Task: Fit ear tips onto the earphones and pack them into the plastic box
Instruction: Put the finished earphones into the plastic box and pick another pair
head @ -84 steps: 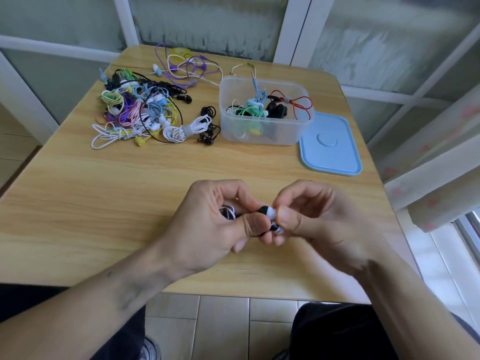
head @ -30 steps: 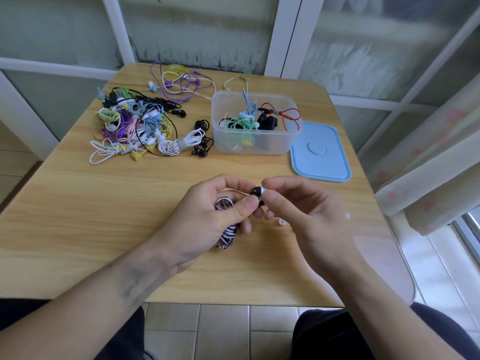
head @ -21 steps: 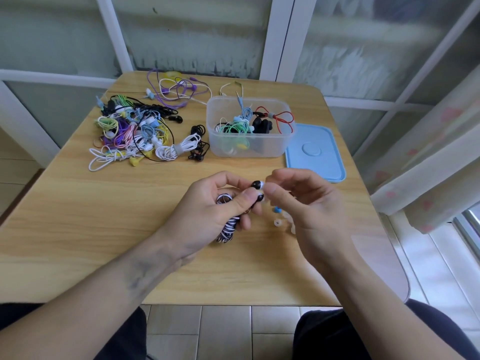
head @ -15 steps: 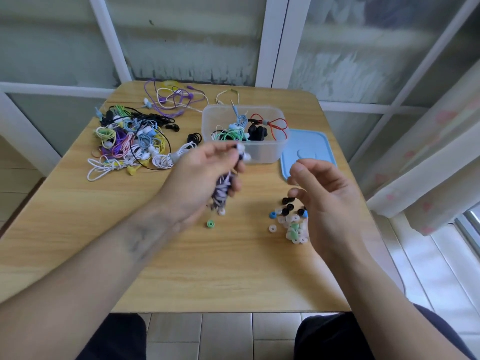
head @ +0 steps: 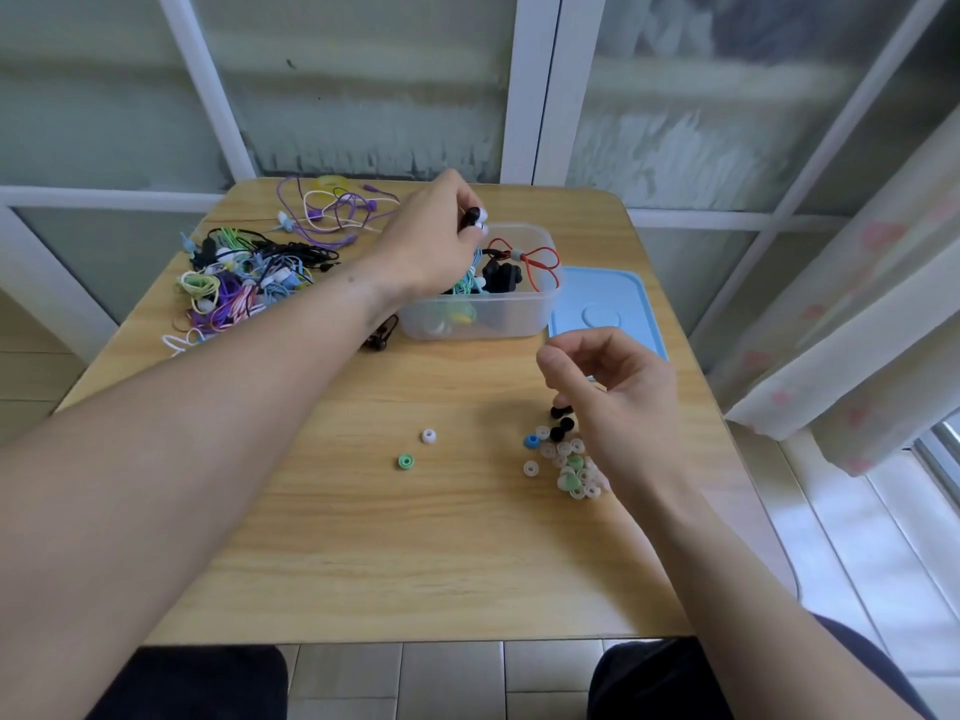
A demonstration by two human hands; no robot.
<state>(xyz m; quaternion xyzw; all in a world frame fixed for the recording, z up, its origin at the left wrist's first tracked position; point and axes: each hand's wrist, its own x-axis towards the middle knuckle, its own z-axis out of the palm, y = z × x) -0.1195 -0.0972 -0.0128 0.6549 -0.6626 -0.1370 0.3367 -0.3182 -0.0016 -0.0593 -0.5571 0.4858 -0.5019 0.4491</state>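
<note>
Over the plastic box [head: 480, 309] at the far side of the desk [head: 363, 537], the left hand [head: 436, 241] pinches the earphones [head: 474, 218]; they look light, limp, best held by the buds. The right hand [head: 615, 394] hangs loosely curled, empty.

The wooden surface [head: 363, 537] carries a clear plastic box [head: 483, 314] near the far edge, with a blue lid [head: 618, 309] lying flat just beside it. A heap of coloured earphones [head: 244, 283] lies at the far left. Loose ear tips [head: 569, 465] lie scattered at the right, and a green ear tip [head: 405, 462] and a white ear tip [head: 428, 436] lie apart from them.
</note>
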